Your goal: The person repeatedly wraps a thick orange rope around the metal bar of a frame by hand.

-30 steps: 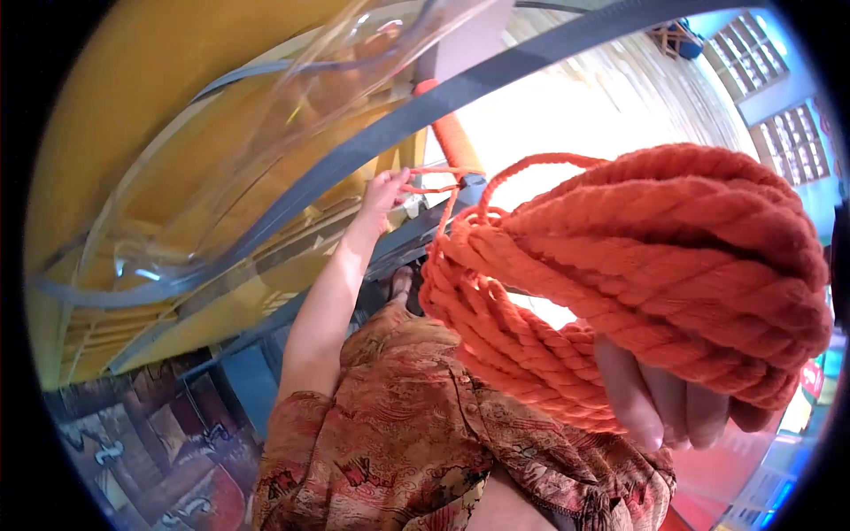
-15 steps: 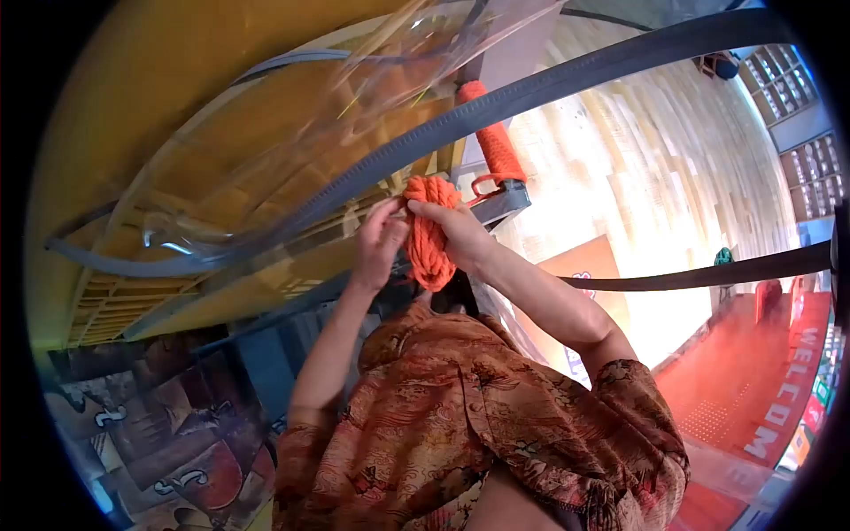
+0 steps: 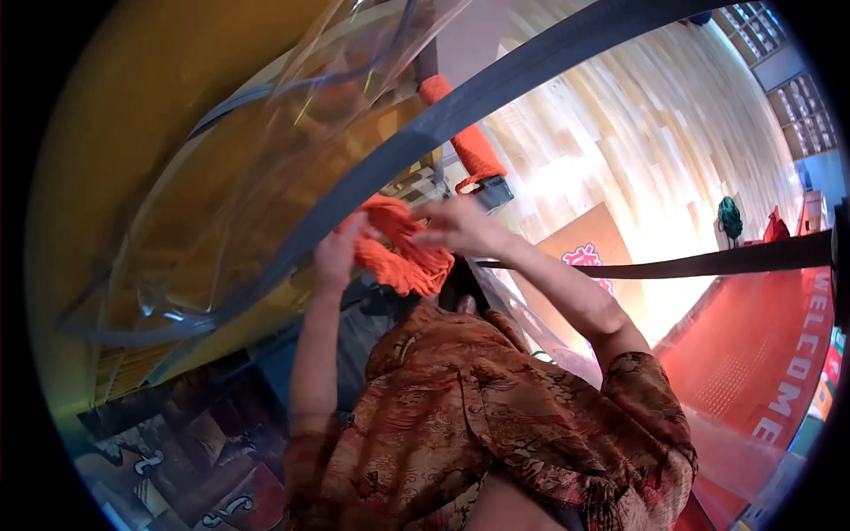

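A looped bundle of orange rope (image 3: 407,265) hangs in front of my torso. My left hand (image 3: 335,255) is closed round the bundle's left side, its fingers partly blurred. At the upper right of the bundle is my right hand (image 3: 460,227), smeared by motion; whether its fingers grip a strand cannot be made out. Just beyond it, orange rope is wound tightly round a post (image 3: 478,155), with a short loop at its lower end beside a dark metal end piece (image 3: 494,192).
A grey strip (image 3: 425,131) edging clear plastic sheeting crosses the view diagonally. A dark strap (image 3: 699,266) runs at right, above a red WELCOME mat (image 3: 753,354). Yellow panels stand at left, and a green bundle (image 3: 729,217) lies on the wooden floor.
The rope bundle has gone from close before the camera to between both hands, then spread wider and moved left. My right hand, first under the bundle, is now at its upper right.
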The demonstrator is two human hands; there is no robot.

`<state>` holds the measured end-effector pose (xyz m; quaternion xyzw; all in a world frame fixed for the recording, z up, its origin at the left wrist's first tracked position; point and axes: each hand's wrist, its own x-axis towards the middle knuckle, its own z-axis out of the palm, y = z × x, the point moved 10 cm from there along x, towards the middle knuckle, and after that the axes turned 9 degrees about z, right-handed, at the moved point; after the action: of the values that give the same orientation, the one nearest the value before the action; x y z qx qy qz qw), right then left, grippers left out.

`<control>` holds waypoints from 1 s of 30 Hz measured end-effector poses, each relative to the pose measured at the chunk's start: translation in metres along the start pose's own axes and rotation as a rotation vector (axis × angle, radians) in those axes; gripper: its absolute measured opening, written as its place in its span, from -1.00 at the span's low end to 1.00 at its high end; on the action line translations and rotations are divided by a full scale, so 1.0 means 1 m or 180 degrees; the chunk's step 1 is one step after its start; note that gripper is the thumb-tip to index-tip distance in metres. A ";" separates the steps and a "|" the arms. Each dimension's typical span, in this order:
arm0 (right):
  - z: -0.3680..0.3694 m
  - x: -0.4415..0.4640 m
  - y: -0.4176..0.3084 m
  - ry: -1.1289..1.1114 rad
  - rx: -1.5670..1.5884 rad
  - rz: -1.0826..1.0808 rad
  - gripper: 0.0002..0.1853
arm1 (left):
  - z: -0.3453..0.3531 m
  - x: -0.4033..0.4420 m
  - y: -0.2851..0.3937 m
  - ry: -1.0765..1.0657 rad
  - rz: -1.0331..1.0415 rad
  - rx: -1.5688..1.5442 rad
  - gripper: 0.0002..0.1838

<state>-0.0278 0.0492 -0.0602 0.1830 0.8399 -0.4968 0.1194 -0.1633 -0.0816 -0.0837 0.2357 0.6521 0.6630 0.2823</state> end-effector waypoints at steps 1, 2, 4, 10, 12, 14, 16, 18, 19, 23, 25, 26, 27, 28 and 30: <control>-0.033 -0.007 0.007 0.0582 0.0007 0.0185 -0.74 | -0.024 0.005 0.007 0.0056 0.0123 -0.0054 -0.69; -0.064 -0.016 0.016 0.1161 0.0005 0.0374 -0.79 | -0.039 0.009 0.014 0.0114 0.0246 -0.0115 -0.68; -0.092 -0.021 0.014 0.1823 -0.0923 -0.0177 -0.83 | -0.069 0.014 0.025 0.0375 0.0337 -0.0262 -0.67; -0.098 -0.010 0.017 0.1991 -0.2174 -0.0440 -0.85 | -0.118 0.017 0.037 0.0901 0.0386 -0.0432 -0.66; -0.108 -0.010 0.023 0.2098 -0.1989 -0.0285 -0.83 | -0.118 0.017 0.040 0.0902 0.0332 -0.0392 -0.66; -0.141 -0.020 0.074 0.2281 0.0062 0.0249 -0.80 | -0.103 0.017 0.038 0.0773 0.0208 -0.0313 -0.65; -0.156 -0.028 0.105 0.2370 0.0606 0.0304 -0.86 | -0.078 0.021 0.035 0.0574 0.0056 -0.0192 -0.65; -0.156 -0.029 0.123 0.2257 0.1126 0.0099 -0.88 | -0.040 0.028 0.032 0.0268 -0.0133 -0.0031 -0.64; -0.152 -0.025 0.130 0.2263 0.1121 0.0094 -0.88 | -0.018 0.032 0.030 0.0091 -0.0258 0.0057 -0.64; -0.161 -0.035 0.106 0.3157 0.0353 -0.0480 -0.86 | 0.071 0.051 0.020 -0.1103 -0.0404 -0.0013 -0.60; -0.167 -0.041 0.089 0.3484 0.0033 0.0231 -0.84 | 0.088 0.065 0.000 -0.1550 0.0810 0.0801 -0.60; -0.168 -0.039 0.097 0.3520 0.0048 0.0250 -0.84 | 0.097 0.072 -0.010 -0.1592 0.0818 0.0810 -0.60; -0.161 -0.019 0.118 0.3152 -0.0534 0.0828 -0.78 | 0.111 0.077 -0.030 -0.1864 0.0704 0.1897 -0.65; -0.152 -0.001 0.145 0.2745 -0.1099 0.1394 -0.71 | 0.121 0.082 -0.052 -0.2100 0.0591 0.2991 -0.69; -0.092 0.044 0.226 0.1254 0.0839 0.1346 -0.78 | 0.137 0.090 -0.099 -0.2157 -0.0308 0.2499 -0.76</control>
<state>0.0267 0.2377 -0.2122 0.4601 0.7186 -0.5206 0.0304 -0.1286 0.0790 -0.1819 0.4947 0.7338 0.2412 0.3982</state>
